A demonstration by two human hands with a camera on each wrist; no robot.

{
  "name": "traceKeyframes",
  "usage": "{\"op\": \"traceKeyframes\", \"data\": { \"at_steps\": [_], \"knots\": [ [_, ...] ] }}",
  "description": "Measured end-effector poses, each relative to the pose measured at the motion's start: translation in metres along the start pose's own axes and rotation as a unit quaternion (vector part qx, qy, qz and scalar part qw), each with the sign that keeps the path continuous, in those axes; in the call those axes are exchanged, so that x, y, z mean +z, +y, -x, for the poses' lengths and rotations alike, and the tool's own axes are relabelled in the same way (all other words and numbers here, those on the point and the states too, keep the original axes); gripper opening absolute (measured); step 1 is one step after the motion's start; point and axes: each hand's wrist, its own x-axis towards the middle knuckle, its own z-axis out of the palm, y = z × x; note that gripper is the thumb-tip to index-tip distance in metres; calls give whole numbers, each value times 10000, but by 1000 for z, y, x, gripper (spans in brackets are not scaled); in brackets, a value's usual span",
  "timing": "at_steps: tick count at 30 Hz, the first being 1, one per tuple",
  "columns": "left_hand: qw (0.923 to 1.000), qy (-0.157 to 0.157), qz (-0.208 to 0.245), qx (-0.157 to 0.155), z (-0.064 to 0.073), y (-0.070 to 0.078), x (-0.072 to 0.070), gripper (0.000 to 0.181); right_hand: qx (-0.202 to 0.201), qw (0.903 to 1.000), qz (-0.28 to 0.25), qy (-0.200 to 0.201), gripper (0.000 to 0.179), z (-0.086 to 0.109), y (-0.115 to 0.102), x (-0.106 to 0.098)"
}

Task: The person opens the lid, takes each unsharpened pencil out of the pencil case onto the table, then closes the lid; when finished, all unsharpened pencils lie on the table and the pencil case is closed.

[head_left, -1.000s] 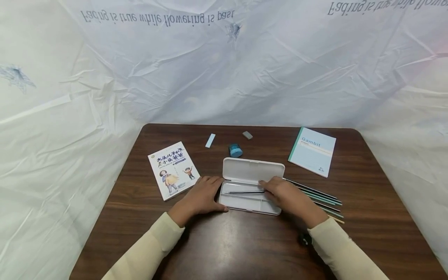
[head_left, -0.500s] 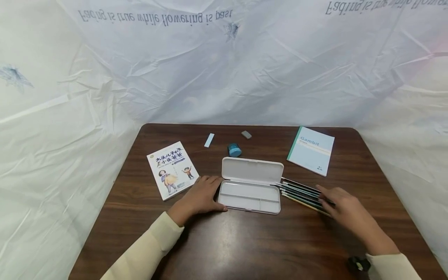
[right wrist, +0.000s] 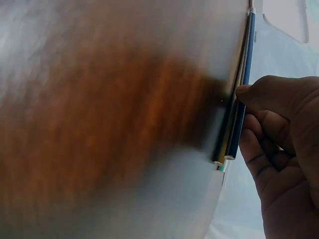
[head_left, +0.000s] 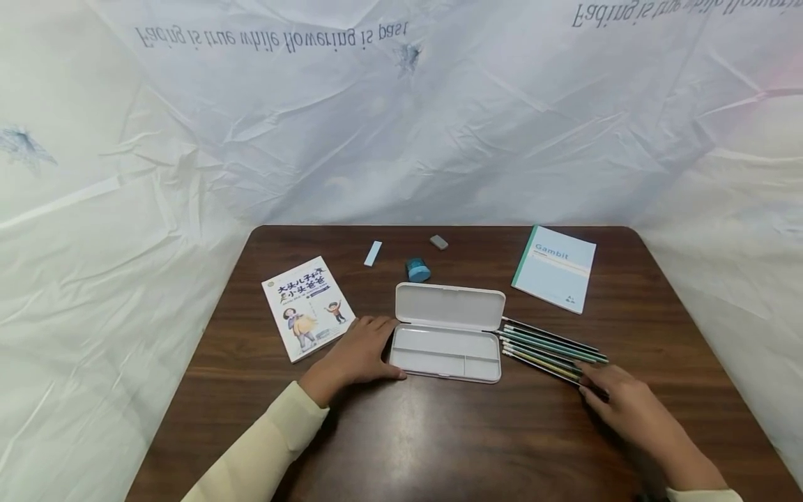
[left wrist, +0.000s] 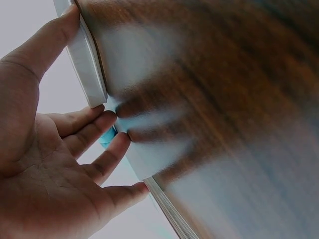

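An open white pencil case [head_left: 426, 339] lies mid-table, its lid [head_left: 448, 307] tipped back and its compartments bare. My left hand [head_left: 360, 352] holds the case's left end, thumb at the front corner; in the left wrist view the index fingertip meets the other corner while the remaining fingers spread along the tabletop. Several pencils [head_left: 546, 344], mostly dark and green, lie in a loose fan right of the case. At their right-hand ends is my right hand [head_left: 624, 401]. The right wrist view shows its thumb and fingers pinching a dark blue pencil [right wrist: 237, 132], beside a yellowish one.
A picture book [head_left: 309, 308] lies at the left, a pale blue notebook [head_left: 555, 268] at the back right. Behind the case are a blue sharpener-like object [head_left: 417, 270], a grey eraser [head_left: 439, 242] and a small light strip [head_left: 373, 253]. White sheeting [head_left: 401, 153] borders the table.
My right hand has left the case and moved right to the pencils, then nearer to me along their ends. The dark pencil formerly in the case is out of it. The left hand stays put.
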Motion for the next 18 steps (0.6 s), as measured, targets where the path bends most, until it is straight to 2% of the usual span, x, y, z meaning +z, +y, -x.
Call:
{"op": "traceKeyframes", "data": {
  "at_steps": [6, 12, 15, 18],
  "knots": [
    [10000, 1, -3, -17, 1, 1, 0, 101, 206, 9993, 46, -312, 48, -3, -2, 0],
    [10000, -2, 19, -38, 0, 1, 1, 101, 0, 9999, -84, -135, 51, -5, -3, -5],
    [10000, 1, 19, -47, 0, 0, 2, 101, -96, 9997, -205, -21, 53, -16, -10, -12],
    [10000, 12, 0, -48, 0, 0, 2, 102, -180, 9993, -318, -56, 55, -36, -24, -20]
  ]
}}
